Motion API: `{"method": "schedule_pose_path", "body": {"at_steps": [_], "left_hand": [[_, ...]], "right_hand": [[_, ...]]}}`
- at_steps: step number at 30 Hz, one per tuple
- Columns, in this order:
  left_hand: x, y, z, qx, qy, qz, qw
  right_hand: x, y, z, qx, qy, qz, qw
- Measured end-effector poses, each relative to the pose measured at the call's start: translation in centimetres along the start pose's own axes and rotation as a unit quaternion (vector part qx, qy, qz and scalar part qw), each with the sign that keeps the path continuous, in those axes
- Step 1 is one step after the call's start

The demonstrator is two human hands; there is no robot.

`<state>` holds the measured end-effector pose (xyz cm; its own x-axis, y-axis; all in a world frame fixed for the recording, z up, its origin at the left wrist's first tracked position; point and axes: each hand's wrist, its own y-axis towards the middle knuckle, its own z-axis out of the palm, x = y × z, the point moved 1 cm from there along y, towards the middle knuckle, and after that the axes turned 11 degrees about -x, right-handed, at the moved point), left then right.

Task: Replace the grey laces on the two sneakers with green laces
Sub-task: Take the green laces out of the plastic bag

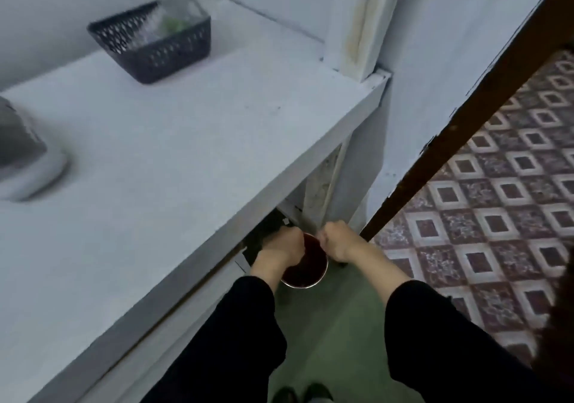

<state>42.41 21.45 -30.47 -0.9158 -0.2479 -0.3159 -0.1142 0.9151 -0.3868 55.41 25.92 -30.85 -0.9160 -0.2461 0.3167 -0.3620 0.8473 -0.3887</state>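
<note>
Nearest the camera are two black sleeves (pixel 248 325), running up from 6 o'clock to the hands just below the picture's middle. The left hand (pixel 281 247) has its fingers (pixel 290 233) curled at the near rim of a round container (pixel 306 263) with a dark red inside and a pale rim. They seem to hold that rim, though blur leaves the grip uncertain. The right hand (pixel 337 239), just beside it at 3 o'clock, is closed into a fist at the opposite rim. Whether it pinches the rim or something small I cannot tell. With a hand on either side, the container looks steadied for lifting or pulling out from under the desk (pixel 174 154), whose edge overhangs it.

Below the container lies green floor (pixel 326 334), and a dark shape, perhaps footwear, shows at the 6 o'clock edge. At 3 o'clock a brown door edge (pixel 466 123) cuts diagonally across patterned tiles (pixel 497 200).

On the desk, toward 11 o'clock, a black basket (pixel 161 51) holds clear wrapping with something green inside, probably the green laces (pixel 174 25), kept ready there. At 9 o'clock one sneaker (pixel 28 160), grey with a white sole, lies at the picture's edge. Its laces are out of sight. The second sneaker is not visible. No lacing appears begun.
</note>
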Motion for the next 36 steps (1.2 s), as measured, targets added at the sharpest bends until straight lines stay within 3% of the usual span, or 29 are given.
{"method": "schedule_pose_path", "body": {"at_steps": [6, 10, 15, 22, 27, 32, 36], "left_hand": [[-3.5, -6.0, -11.1, -0.006, 0.004, 0.049, 0.999], [-4.5, -7.6, -17.4, -0.008, -0.027, 0.086, 0.996], [-3.3, -7.6, -25.0, -0.097, -0.081, 0.086, 0.988], [3.1, -4.4, -32.3, -0.272, -0.072, -0.010, 0.960], [7.6, -1.8, -35.2, -0.373, -0.102, -0.099, 0.917], [11.3, 1.2, -36.0, -0.428, -0.142, -0.158, 0.879], [13.6, 3.9, -36.1, -0.445, -0.143, -0.172, 0.867]], "right_hand": [[4.7, -6.1, -12.2, -0.007, -0.069, -0.025, 0.997], [7.4, -7.2, -18.2, -0.062, -0.100, -0.055, 0.992], [11.5, -4.8, -23.5, -0.118, -0.088, -0.093, 0.985], [18.8, 2.6, -27.1, -0.163, -0.046, -0.174, 0.970], [23.4, 8.2, -28.6, -0.175, -0.010, -0.249, 0.953], [27.2, 13.4, -29.5, -0.214, -0.005, -0.306, 0.928], [29.2, 17.6, -29.6, -0.277, 0.010, -0.289, 0.916]]}}
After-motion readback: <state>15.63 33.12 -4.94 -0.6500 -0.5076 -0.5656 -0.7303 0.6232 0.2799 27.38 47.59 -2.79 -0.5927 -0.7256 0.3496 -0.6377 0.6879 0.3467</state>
